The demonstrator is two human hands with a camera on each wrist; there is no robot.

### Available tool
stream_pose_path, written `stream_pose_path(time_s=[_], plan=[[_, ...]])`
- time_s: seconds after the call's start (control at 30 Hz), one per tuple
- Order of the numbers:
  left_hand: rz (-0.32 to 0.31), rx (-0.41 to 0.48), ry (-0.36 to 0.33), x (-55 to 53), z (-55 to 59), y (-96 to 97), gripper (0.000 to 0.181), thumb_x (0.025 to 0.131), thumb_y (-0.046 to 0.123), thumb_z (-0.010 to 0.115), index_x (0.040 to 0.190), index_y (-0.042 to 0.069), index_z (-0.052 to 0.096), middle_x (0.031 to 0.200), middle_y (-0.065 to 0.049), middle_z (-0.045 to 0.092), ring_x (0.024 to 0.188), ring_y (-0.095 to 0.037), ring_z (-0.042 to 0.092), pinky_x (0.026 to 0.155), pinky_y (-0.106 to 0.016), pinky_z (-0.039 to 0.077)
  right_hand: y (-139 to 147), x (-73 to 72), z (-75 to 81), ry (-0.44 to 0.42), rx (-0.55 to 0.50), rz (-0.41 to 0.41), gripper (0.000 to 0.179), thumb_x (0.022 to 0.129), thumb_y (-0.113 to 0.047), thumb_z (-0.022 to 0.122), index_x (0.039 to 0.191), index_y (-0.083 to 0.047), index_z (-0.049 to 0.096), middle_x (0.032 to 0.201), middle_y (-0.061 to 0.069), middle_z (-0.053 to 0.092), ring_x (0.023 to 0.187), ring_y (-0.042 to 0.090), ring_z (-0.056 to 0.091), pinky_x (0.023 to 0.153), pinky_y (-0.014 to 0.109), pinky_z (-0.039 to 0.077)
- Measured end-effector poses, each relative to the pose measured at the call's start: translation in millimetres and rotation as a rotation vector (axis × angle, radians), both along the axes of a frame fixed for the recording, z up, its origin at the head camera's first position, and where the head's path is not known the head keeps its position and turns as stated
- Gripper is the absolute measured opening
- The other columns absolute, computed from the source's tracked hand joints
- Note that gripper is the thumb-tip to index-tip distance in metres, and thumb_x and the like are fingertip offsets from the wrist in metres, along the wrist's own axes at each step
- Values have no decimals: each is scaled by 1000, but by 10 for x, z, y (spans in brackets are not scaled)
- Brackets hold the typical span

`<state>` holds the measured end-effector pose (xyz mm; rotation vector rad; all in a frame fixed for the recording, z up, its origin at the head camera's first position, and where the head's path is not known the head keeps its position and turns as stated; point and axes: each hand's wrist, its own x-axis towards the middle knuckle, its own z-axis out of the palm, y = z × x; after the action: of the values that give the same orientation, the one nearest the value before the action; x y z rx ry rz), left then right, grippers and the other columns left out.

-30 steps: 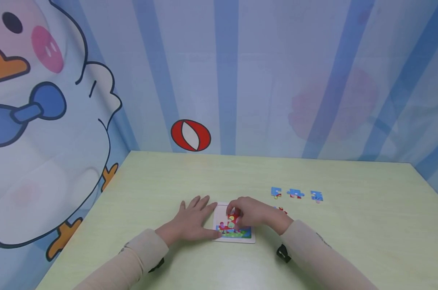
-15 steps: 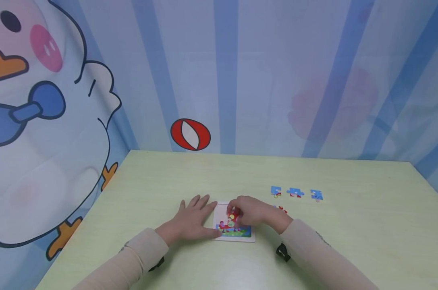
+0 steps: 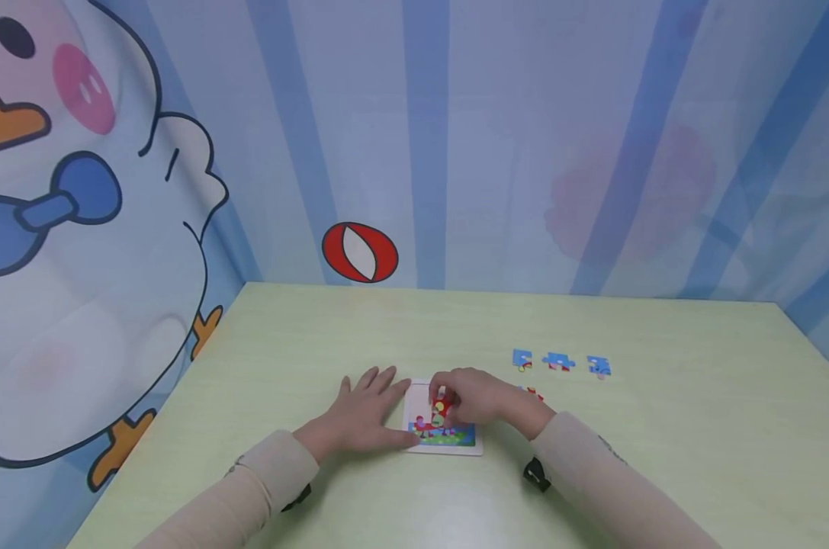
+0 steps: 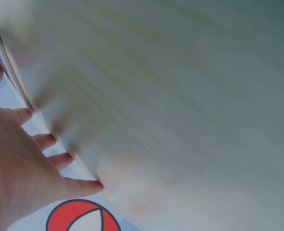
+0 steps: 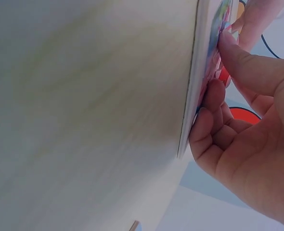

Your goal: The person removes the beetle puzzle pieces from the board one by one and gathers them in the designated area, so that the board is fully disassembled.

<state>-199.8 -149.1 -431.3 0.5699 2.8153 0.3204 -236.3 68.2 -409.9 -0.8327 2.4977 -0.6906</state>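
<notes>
Board (image 3: 448,451) flat on the desk (image 3: 318,328), between the hands. Left hand (image 3: 366,419): fingers spread, grasping nothing, thumb laid on the board's near left edge. Right hand (image 3: 479,396): fingers curled, pinching a red piece (image 3: 440,409) at the board, just beyond the laid pieces (image 3: 448,437); whether it is seated cannot be told. Recommended: brace the board with the left thumb, align the outlines, then press evenly without forcing. Three blue pieces (image 3: 559,361) lie beyond the right hand; a fourth piece (image 3: 534,394) is partly hidden by it. Obstruction noted: right fingers cover part of the joint.
</notes>
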Motion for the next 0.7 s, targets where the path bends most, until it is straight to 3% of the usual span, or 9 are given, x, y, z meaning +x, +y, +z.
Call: stream_pose_path(time_s=[0.7], plan=[[-3, -6, -2, 1, 10, -3, 89, 80, 66, 57, 152, 19, 32, 160, -10, 21, 146, -38, 13, 107, -72, 11, 28, -18, -18, 61, 0, 62, 29, 82, -3, 74, 97, -19, 54, 82, -3, 55, 78, 15, 52, 75, 30, 47]])
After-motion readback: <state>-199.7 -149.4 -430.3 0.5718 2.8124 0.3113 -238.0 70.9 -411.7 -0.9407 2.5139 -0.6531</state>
